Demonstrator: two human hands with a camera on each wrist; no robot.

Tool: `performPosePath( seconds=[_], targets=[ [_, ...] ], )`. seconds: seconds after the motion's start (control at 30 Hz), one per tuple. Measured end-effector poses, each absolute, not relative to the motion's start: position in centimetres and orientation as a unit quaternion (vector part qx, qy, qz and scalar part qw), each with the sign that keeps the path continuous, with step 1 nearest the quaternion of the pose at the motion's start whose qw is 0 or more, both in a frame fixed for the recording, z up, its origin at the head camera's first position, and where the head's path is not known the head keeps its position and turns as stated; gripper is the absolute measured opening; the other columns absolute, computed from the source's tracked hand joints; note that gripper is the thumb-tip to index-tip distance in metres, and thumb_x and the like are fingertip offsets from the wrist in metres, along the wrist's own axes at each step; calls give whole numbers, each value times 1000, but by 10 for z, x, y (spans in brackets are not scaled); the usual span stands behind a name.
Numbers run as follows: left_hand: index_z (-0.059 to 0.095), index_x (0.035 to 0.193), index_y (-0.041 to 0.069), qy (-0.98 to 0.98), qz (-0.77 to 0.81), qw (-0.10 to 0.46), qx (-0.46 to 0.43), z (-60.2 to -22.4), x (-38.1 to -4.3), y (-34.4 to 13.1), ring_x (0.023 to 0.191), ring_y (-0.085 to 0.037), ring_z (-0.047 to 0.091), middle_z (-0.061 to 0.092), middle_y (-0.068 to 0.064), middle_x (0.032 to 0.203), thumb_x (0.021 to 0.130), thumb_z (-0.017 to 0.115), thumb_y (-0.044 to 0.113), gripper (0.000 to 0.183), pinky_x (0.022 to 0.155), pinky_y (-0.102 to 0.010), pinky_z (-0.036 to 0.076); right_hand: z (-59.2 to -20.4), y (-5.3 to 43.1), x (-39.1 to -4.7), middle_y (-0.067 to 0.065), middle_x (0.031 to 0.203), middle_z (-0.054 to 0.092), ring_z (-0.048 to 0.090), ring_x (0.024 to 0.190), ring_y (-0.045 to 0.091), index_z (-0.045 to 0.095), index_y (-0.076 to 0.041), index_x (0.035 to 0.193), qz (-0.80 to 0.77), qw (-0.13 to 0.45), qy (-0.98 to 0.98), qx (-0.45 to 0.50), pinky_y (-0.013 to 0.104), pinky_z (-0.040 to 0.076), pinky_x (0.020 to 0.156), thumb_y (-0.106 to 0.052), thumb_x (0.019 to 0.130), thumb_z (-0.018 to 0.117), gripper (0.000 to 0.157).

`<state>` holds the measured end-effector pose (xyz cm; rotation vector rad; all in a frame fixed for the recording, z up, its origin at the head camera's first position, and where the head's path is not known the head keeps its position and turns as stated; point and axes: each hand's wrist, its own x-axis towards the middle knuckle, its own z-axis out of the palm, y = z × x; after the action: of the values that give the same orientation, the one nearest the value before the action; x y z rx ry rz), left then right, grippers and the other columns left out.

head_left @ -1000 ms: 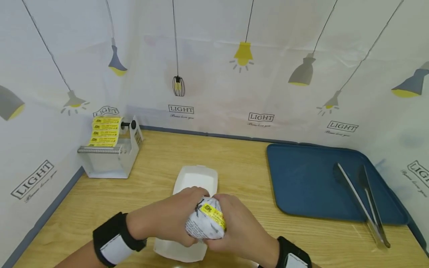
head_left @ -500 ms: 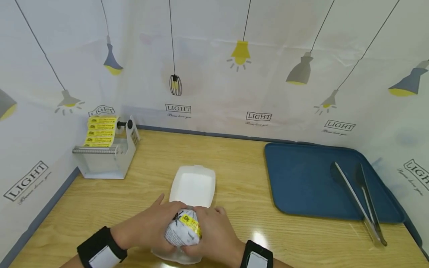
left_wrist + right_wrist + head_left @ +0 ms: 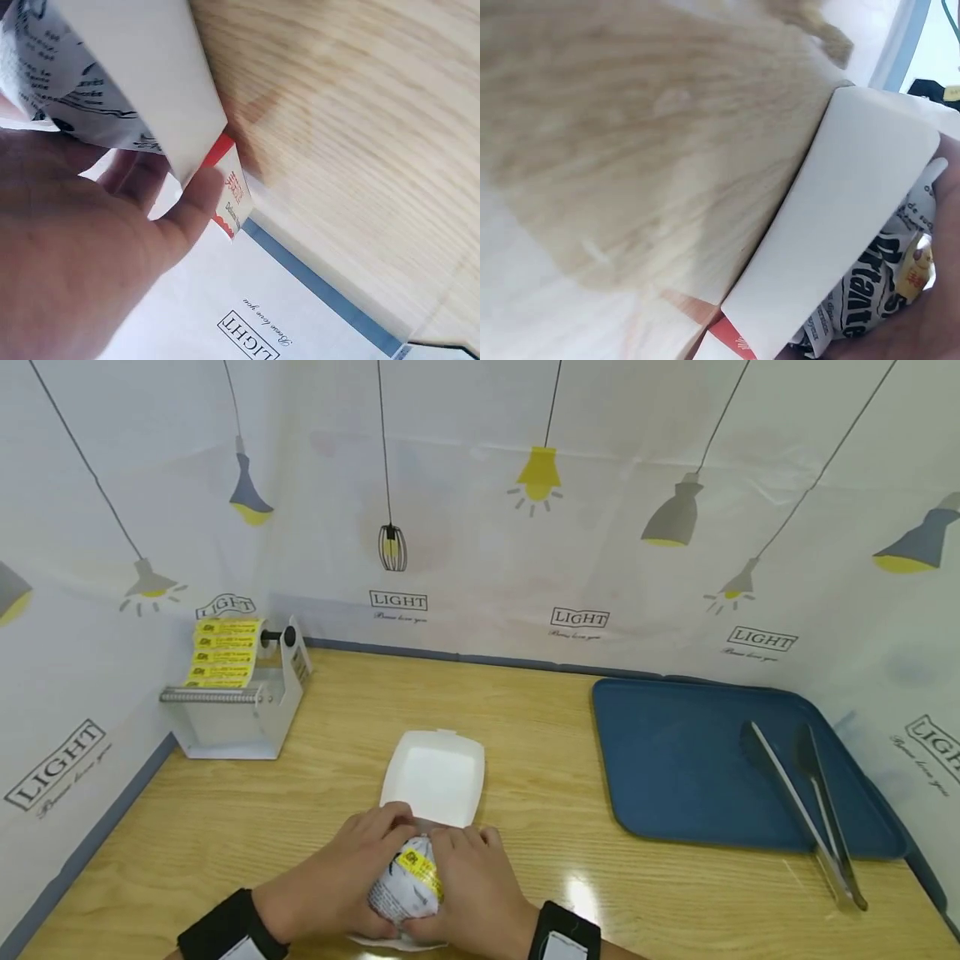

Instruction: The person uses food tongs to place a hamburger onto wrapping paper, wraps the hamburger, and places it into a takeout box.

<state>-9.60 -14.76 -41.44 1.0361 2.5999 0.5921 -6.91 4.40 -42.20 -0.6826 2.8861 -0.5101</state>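
A round paper-wrapped burger, printed in black and bearing a yellow label, sits between my two hands. My left hand holds it from the left, and my right hand from the right. Under it is the near half of a white takeaway box, mostly hidden; the lid lies folded back, away from me. In the left wrist view the wrapper is down behind the box wall, and a left fingertip touches the box's edge. The right wrist view has the wrapper inside the white wall.
A label dispenser with a roll of yellow labels stands at the back left. On the right is a blue tray with metal tongs across it, their end past its front edge. A lamp-print sheet encloses the table.
Both hands have moved the burger left and down in the head view, to the near half of the box. My fingers now sit lower at the box. The tray and dispenser stay put.
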Motion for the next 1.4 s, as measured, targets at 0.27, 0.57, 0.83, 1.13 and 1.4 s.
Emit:
performPosePath(
  seconds=[0.27,0.57,0.83,1.13,1.4],
  targets=[
    [46,139,16,900,186,164,358,-413,-103,-149,114,-13,48,57,2,131,58,85,54,98,102,-52,47,-414,63,-78,7,136,55,51,112,17,26,-7,151,-246,158,915,-278,39,45,93,-75,58,72,123],
    [44,141,16,892,214,188,352,-413,-103,-151,116,-11,49,52,2,135,59,86,48,98,104,-43,53,-406,84,-92,0,153,44,45,129,9,23,-15,155,-337,214,840,-367,49,44,109,-23,76,78,96],
    [37,145,16,892,219,199,343,-413,-102,-151,117,-13,47,51,-1,138,61,86,45,102,105,-47,51,-405,80,-84,5,144,51,51,123,16,42,-12,148,-260,156,899,-317,44,45,95,-38,73,81,88],
    [41,138,21,894,220,195,337,-409,-99,-148,112,-13,49,53,1,133,62,88,36,91,102,-46,54,-406,75,-80,2,107,59,44,92,10,57,-16,139,-224,95,928,-282,26,47,81,-41,61,87,87],
    [45,132,19,902,209,171,336,-412,-95,-145,112,-14,51,54,-3,133,62,89,30,84,101,-44,55,-403,59,-73,9,126,68,64,105,18,54,-11,135,-189,99,935,-283,35,60,88,-24,65,86,79]
  ],
)
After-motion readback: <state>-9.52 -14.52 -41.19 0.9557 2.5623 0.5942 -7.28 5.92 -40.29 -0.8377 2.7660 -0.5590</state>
